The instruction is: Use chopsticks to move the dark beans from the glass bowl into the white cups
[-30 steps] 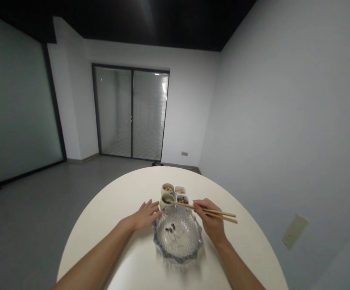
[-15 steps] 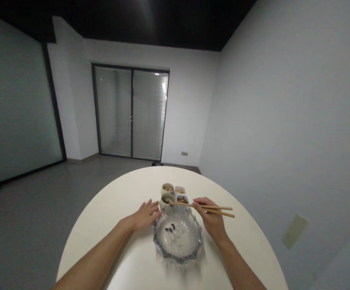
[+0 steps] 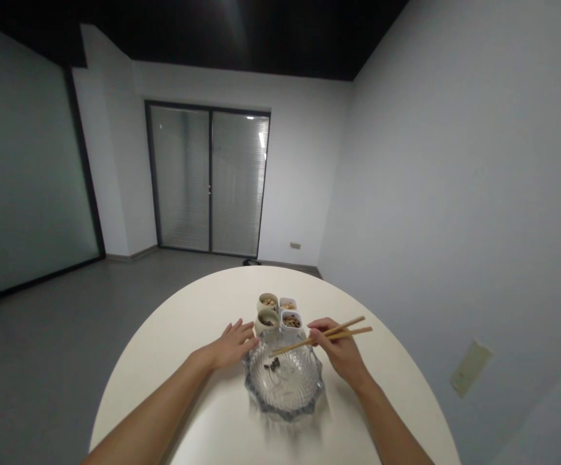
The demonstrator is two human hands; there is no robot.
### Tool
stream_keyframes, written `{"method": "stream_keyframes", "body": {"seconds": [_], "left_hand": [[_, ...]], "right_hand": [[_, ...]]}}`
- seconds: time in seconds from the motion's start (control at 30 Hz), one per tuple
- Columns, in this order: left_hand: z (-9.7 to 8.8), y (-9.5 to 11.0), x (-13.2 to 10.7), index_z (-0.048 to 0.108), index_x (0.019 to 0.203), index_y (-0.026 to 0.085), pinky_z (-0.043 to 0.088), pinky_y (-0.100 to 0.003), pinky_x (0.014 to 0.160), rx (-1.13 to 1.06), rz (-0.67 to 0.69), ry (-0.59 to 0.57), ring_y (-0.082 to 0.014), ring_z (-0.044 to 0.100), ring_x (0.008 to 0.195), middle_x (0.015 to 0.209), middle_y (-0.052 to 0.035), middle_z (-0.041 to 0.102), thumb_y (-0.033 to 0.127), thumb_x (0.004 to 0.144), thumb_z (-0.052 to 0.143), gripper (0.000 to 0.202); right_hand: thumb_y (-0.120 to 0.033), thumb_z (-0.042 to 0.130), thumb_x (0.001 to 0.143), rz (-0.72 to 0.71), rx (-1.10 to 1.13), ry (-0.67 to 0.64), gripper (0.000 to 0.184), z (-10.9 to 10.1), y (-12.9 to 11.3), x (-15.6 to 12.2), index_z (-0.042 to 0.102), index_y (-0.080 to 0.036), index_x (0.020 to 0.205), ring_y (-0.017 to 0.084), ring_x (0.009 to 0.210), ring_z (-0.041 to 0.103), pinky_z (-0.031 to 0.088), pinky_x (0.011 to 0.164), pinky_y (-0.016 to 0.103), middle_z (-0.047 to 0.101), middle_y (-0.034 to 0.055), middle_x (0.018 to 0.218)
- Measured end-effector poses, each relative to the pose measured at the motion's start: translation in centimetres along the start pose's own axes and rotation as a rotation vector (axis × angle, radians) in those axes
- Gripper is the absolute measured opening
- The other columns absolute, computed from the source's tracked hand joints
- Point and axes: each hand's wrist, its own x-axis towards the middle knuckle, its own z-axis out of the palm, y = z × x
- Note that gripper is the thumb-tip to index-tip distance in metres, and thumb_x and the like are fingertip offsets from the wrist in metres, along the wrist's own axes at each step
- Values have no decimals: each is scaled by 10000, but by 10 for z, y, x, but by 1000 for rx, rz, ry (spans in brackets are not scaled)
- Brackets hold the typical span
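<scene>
My right hand (image 3: 338, 352) grips a pair of wooden chopsticks (image 3: 296, 346), their tips over the glass bowl's far left part. The clear scalloped glass bowl (image 3: 287, 410) has several small dark pieces (image 3: 273, 365) lying inside; their kind is too small to tell. My left hand (image 3: 233, 345) rests with fingers spread at the bowl's left rim. Just beyond the bowl stand two round cream cups, the nearer cup (image 3: 267, 328) with dark bits in it and the farther cup (image 3: 267, 298) with pale nut-like pieces. Whether the tips hold anything cannot be made out.
Beside the cups are two square white dishes, the nearer dish (image 3: 291, 326) with brownish pieces and the farther dish (image 3: 288, 301) with light ones. All stand on a round white table (image 3: 188, 303). A grey-white wall (image 3: 455, 194) rises on the right.
The chopstick tips have moved from the nearer cream cup toward me, down over the glass bowl. My left hand has stayed in place.
</scene>
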Motion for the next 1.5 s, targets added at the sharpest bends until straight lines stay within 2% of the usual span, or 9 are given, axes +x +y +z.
{"method": "stream_keyframes", "body": {"seconds": [0.13, 0.33, 0.57, 0.67, 0.77, 0.97, 1.1, 1.27, 1.5], "left_hand": [[0, 0, 0, 440, 1396, 262, 67, -562, 1135, -2, 12, 4, -323, 45, 1435, 1550, -47, 187, 580, 1000, 186, 568], [-2, 2, -1, 453, 1388, 279, 69, -555, 1137, 1, 9, 6, -316, 47, 1437, 1549, -34, 196, 584, 1000, 179, 564], [-1, -1, 1, 351, 1461, 308, 63, -571, 1130, -10, 13, 6, -332, 46, 1434, 1553, -25, 179, 605, 995, 178, 579], [0, -3, 2, 379, 1449, 292, 65, -560, 1136, -17, 26, 14, -330, 45, 1434, 1553, -31, 179, 623, 989, 170, 605], [0, -4, 2, 400, 1438, 287, 71, -551, 1140, -18, 25, 16, -327, 44, 1435, 1552, -28, 182, 641, 983, 159, 625], [-1, -6, 2, 369, 1455, 295, 71, -547, 1142, -19, 23, 17, -323, 57, 1435, 1547, -38, 199, 644, 979, 165, 625], [0, -6, 3, 416, 1427, 286, 79, -546, 1141, -29, 21, 28, -325, 61, 1434, 1544, -43, 210, 633, 981, 180, 612], [-2, -3, -2, 427, 1410, 296, 77, -553, 1138, -20, 25, 24, -316, 55, 1435, 1547, -27, 201, 620, 986, 164, 595], [-4, -2, -4, 415, 1418, 298, 76, -559, 1134, -2, 36, 13, -326, 60, 1433, 1547, -30, 201, 600, 997, 175, 571]], "right_hand": [[-490, 629, 833, 27, -23, -73, 362, -3, 4, -1, 666, -142, 923, 146, 700, 617, 525, 626, 242, 652, 50, 759], [-459, 632, 833, -5, -50, -123, 326, -2, -5, -2, 679, -136, 845, 142, 673, 606, 510, 597, 229, 644, 47, 729], [-429, 606, 865, -9, -60, -165, 310, -3, -9, -5, 681, -168, 1012, 137, 692, 591, 494, 613, 226, 631, 37, 759], [-417, 614, 862, -40, -106, -169, 301, -4, -13, -6, 686, -173, 1024, 115, 630, 543, 444, 558, 199, 591, 16, 696], [-410, 618, 860, -41, -94, -178, 292, -3, -17, -6, 699, -168, 1001, 118, 635, 548, 446, 558, 200, 604, 26, 706], [-375, 641, 846, -82, -67, -166, 230, -1, -16, -6, 731, -176, 920, 133, 668, 583, 478, 576, 216, 652, 60, 795], [-359, 646, 847, -126, -46, -142, 207, -2, -16, -5, 736, -182, 905, 140, 683, 599, 486, 590, 223, 658, 59, 787], [-355, 648, 851, -184, -42, -10, 199, 0, -14, -3, 733, -178, 885, 134, 655, 589, 477, 587, 227, 638, 42, 723], [-427, 649, 840, -55, -60, -39, 289, 5, -9, -2, 704, -164, 947, 154, 701, 629, 523, 627, 247, 677, 56, 790]]}}
